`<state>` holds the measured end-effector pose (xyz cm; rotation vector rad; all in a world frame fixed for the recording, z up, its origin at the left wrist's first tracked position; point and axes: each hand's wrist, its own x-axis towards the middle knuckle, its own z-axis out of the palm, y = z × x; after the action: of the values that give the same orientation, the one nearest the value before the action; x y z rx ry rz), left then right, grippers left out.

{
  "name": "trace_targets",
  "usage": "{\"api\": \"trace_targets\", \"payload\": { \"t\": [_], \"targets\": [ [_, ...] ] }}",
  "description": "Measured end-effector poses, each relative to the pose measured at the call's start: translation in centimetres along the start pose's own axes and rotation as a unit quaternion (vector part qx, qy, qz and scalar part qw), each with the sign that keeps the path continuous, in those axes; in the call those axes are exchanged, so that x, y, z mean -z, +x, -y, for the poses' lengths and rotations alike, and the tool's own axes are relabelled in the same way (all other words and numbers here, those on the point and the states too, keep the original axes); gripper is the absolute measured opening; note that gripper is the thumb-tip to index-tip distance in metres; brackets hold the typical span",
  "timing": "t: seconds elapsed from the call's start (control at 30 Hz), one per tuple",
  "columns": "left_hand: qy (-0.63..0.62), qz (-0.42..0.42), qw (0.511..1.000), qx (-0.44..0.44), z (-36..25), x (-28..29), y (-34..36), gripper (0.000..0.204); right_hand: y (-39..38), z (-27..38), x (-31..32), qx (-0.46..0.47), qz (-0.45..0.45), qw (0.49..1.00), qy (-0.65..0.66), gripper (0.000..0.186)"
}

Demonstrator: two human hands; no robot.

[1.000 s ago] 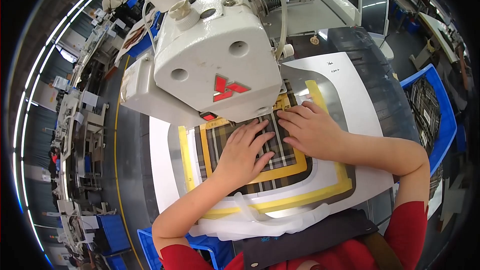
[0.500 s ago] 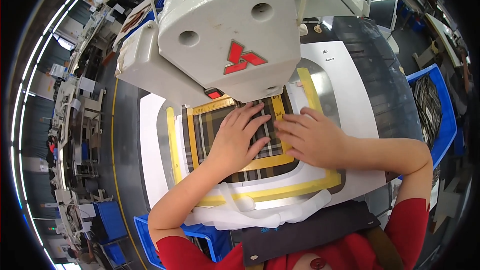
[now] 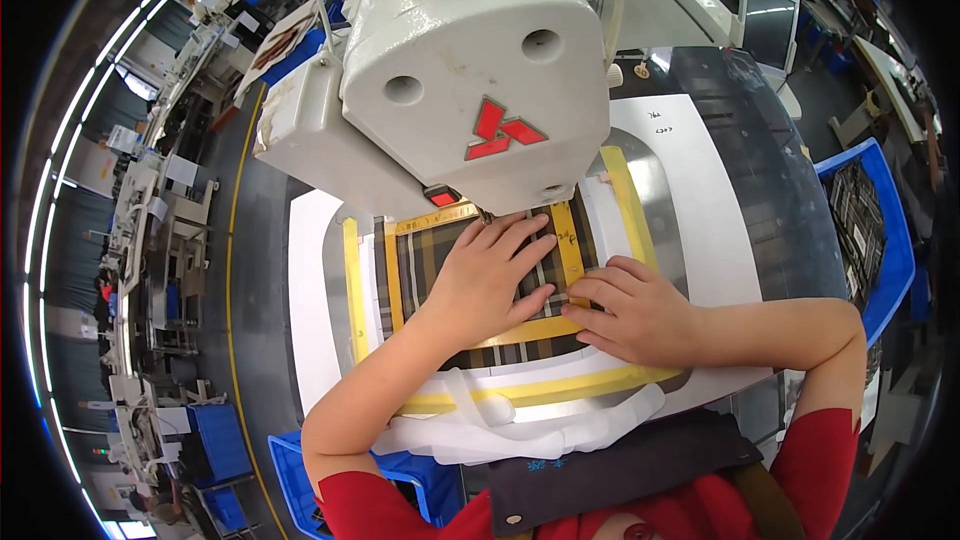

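Note:
Dark plaid fabric [image 3: 425,270] lies beneath a yellow rectangular frame [image 3: 393,280] under the head of a white sewing machine [image 3: 400,140]. My left hand [image 3: 490,275] rests flat on the cloth inside the frame, fingers spread toward the needle area, which the machine head partly hides. At the frame's lower right corner, my right hand [image 3: 635,312] touches the yellow edge with its fingers stretched out, holding nothing. Around the fabric runs a white template with yellow tape strips [image 3: 627,205] on a shiny metal plate.
White fabric strips [image 3: 560,435] hang along the near edge. A blue bin [image 3: 865,230] with plaid pieces stands at the right, another blue bin [image 3: 430,485] below left. A large white sheet [image 3: 715,240] surrounds the plate. A screen [image 3: 768,25] stands at the back right.
My right hand has moved down along the frame's right side to its lower corner. My left hand stays on the cloth. The whole view has shifted slightly.

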<state>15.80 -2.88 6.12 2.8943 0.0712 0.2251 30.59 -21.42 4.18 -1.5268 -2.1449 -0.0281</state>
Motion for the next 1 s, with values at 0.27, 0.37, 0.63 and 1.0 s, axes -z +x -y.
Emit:
{"api": "trace_targets", "payload": {
  "t": [0.27, 0.37, 0.63, 1.0],
  "targets": [
    [-0.013, 0.011, 0.997, -0.079, -0.6, 0.2, -1.1, 0.032, 0.3, 0.1, -0.1, 0.002, 0.011, 1.0, -0.01, 0.032],
    [-0.035, 0.02, 0.996, -0.085, -0.9, 0.4, -1.8, 0.028, 0.4, 0.0, -0.1, -0.002, 0.015, 1.0, -0.007, 0.033],
    [-0.07, 0.011, 0.993, -0.096, -0.6, 0.8, -2.8, 0.023, 0.8, -0.5, -0.3, -0.01, 0.019, 1.0, 0.003, 0.033],
    [-0.081, -0.007, 0.993, -0.082, 0.8, 0.2, -2.5, 0.026, 1.8, -1.9, -0.8, -0.009, 0.014, 1.0, 0.007, 0.031]
  ]
}}
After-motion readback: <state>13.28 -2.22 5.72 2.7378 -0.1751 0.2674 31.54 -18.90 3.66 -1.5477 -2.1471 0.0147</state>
